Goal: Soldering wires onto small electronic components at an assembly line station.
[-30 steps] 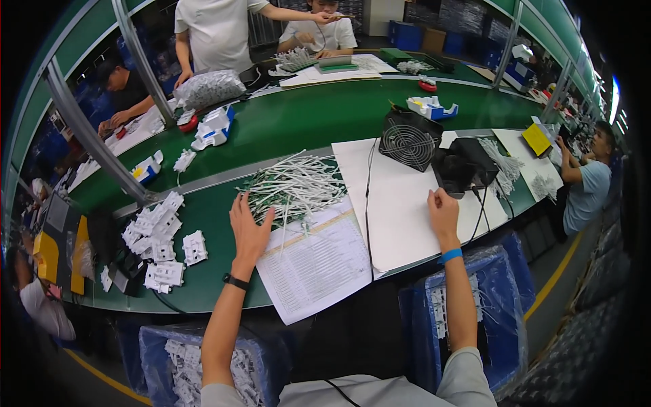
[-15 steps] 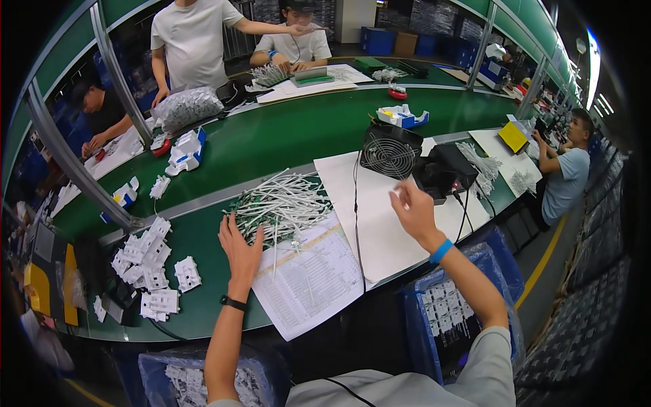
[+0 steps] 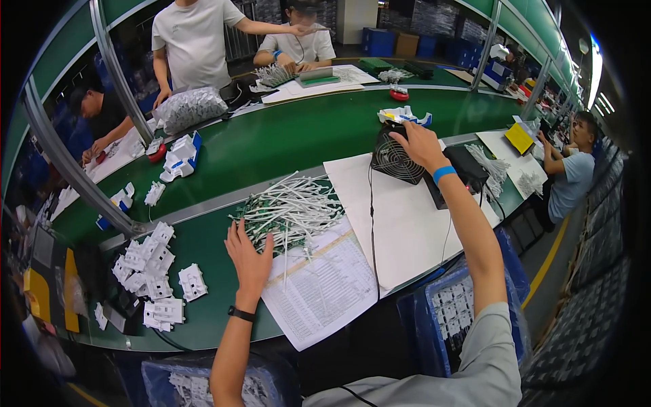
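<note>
My left hand (image 3: pixel 251 261), fingers spread, rests at the near left edge of a heap of white wires (image 3: pixel 291 207) with small green circuit boards among them. Under the heap's near side lies a printed sheet (image 3: pixel 315 292). My right hand (image 3: pixel 422 148) reaches over the white board and grips the top edge of a black fan (image 3: pixel 395 163) with a round wire grille; the thumb is on the front, the other fingers partly hidden. Just right of the fan stands a black box (image 3: pixel 468 166) with cables.
White plastic housings (image 3: pixel 146 261) are piled at left. Lined blue bins (image 3: pixel 444 325) stand below the bench edge. A green conveyor (image 3: pixel 271 139) runs beyond the bench, carrying blue-and-white holders (image 3: pixel 182 157). Metal posts (image 3: pixel 115 74) rise beside it. Several people work around.
My right hand has moved up and away from me, from above the white board onto the fan. My left hand stays by the wires. The view has shifted slightly.
</note>
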Demonstrator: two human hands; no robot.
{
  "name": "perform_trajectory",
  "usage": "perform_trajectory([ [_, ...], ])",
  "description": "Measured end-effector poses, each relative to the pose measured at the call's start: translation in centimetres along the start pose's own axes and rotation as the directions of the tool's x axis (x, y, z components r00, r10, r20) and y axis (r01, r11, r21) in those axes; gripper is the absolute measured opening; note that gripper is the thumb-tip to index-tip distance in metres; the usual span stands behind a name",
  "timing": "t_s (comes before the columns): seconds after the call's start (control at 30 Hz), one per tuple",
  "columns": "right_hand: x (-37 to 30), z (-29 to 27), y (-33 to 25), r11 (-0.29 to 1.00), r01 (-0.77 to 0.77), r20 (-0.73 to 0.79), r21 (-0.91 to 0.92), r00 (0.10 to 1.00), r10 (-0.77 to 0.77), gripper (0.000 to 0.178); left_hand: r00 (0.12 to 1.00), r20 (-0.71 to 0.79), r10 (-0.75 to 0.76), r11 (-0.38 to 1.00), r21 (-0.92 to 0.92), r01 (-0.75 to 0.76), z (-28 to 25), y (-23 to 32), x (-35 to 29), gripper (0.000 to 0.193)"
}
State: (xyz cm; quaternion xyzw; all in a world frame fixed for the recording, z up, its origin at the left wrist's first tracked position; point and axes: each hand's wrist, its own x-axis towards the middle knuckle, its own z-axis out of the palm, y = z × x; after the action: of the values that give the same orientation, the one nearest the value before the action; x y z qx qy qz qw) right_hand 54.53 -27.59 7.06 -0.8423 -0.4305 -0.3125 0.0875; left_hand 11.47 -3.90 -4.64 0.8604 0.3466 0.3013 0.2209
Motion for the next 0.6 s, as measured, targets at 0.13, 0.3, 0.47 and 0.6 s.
perform_trajectory([
  [0.13, 0.3, 0.5, -0.7, 0.995, 0.006, -0.068, -0.095, 0.998, -0.013, 0.057, 1.0, 0.011, 0.003, 1.0, 0.009, -0.003, -0.1, 0.1, 0.0, 0.078],
  [0.3, 0.5, 0.3, -2.7, 0.988, -0.063, -0.083, -0.142, 0.995, 0.052, 0.057, 1.0, 0.008, 0.005, 1.0, 0.021, -0.005, 0.1, 0.0, 0.0, 0.078],
  [0.47, 0.2, 0.2, -4.0, 0.988, -0.105, -0.112, -0.11, 0.989, 0.093, 0.056, 1.0, 0.009, 0.01, 0.999, 0.034, -0.011, 0.1, -0.1, -0.1, 0.077],
  [0.6, 0.2, 0.3, -4.0, 0.984, -0.101, -0.106, -0.149, 0.991, 0.086, 0.055, 1.0, 0.002, 0.012, 0.999, 0.032, -0.012, 0.1, -0.1, -0.2, 0.077],
])
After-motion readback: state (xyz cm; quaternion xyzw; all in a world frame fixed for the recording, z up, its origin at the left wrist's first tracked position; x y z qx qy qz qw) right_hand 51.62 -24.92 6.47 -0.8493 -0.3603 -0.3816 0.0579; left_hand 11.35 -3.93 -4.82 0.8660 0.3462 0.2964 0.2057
